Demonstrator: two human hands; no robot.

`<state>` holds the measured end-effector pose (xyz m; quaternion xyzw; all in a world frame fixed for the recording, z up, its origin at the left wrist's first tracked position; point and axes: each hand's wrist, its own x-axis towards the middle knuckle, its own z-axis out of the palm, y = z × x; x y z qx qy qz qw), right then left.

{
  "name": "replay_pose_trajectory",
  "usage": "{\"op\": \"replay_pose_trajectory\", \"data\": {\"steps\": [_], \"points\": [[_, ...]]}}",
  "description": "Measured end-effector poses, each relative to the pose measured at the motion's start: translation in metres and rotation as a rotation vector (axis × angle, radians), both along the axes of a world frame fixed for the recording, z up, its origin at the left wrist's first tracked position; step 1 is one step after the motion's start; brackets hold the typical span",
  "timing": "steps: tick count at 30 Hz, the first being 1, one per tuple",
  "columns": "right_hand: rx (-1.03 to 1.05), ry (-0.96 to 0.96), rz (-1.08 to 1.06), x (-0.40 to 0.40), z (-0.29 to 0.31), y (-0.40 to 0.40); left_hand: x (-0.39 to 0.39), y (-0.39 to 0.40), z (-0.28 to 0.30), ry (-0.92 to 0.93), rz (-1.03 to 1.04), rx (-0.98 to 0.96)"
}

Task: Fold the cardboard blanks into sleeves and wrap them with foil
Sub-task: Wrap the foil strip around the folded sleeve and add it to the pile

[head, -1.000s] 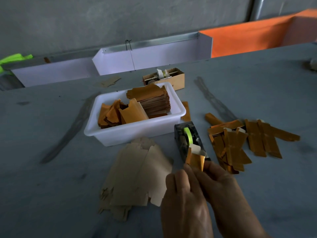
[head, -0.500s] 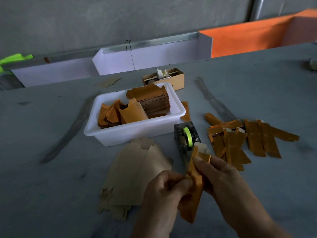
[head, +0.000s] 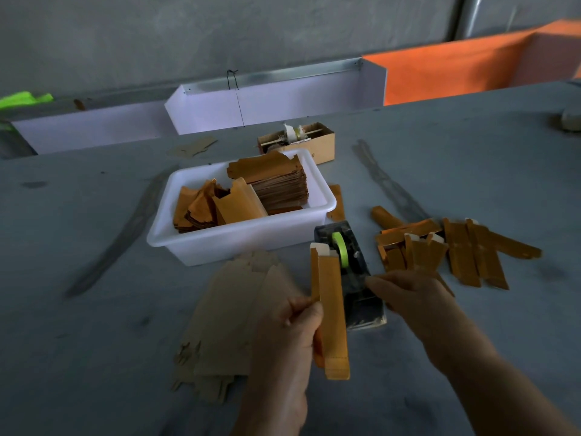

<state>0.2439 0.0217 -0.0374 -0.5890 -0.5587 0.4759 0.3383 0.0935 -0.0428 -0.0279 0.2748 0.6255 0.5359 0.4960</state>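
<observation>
A grey table (head: 94, 309) fills the view. At twelve o'clock sits a white tub (head: 239, 237) of gold sheets. Flat cardboard blanks (head: 226, 316) lie at nine o'clock of my hands; finished gold sleeves (head: 456, 247) are piled at two o'clock. A black tape dispenser (head: 352, 272) stands centre. My left hand (head: 283, 338) grips a gold sleeve (head: 331, 309) upright. My right hand (head: 408, 297) pinches at the dispenser's near end; what it holds I cannot tell.
</observation>
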Motion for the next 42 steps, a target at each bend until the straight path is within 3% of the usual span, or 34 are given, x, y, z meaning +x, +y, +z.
{"op": "replay_pose_trajectory", "data": {"steps": [12, 16, 17, 21, 25, 30, 42], "points": [[0.015, -0.012, 0.001, -0.019, 0.003, 0.000, 0.013, 0.006, 0.001, 0.038, 0.005, -0.037], [-0.123, 0.458, -0.081, -0.019, 0.005, -0.006, 0.012, 0.005, -0.001, 0.000, 0.011, -0.045], [-0.110, 0.486, -0.096, -0.018, 0.004, -0.008, 0.012, 0.005, -0.001, -0.009, 0.012, -0.045], [0.136, 0.066, -0.152, -0.011, -0.001, -0.015, 0.008, 0.005, -0.003, -0.045, 0.042, -0.019], [0.248, -0.136, -0.137, -0.014, -0.007, -0.025, 0.010, 0.007, -0.004, -0.027, 0.044, 0.010], [0.315, -0.228, -0.154, -0.015, -0.014, -0.028, 0.015, 0.010, 0.001, 0.030, -0.008, 0.069], [0.346, -0.204, -0.193, -0.022, -0.026, -0.039, 0.020, 0.015, 0.003, 0.147, -0.220, 0.029]]}}
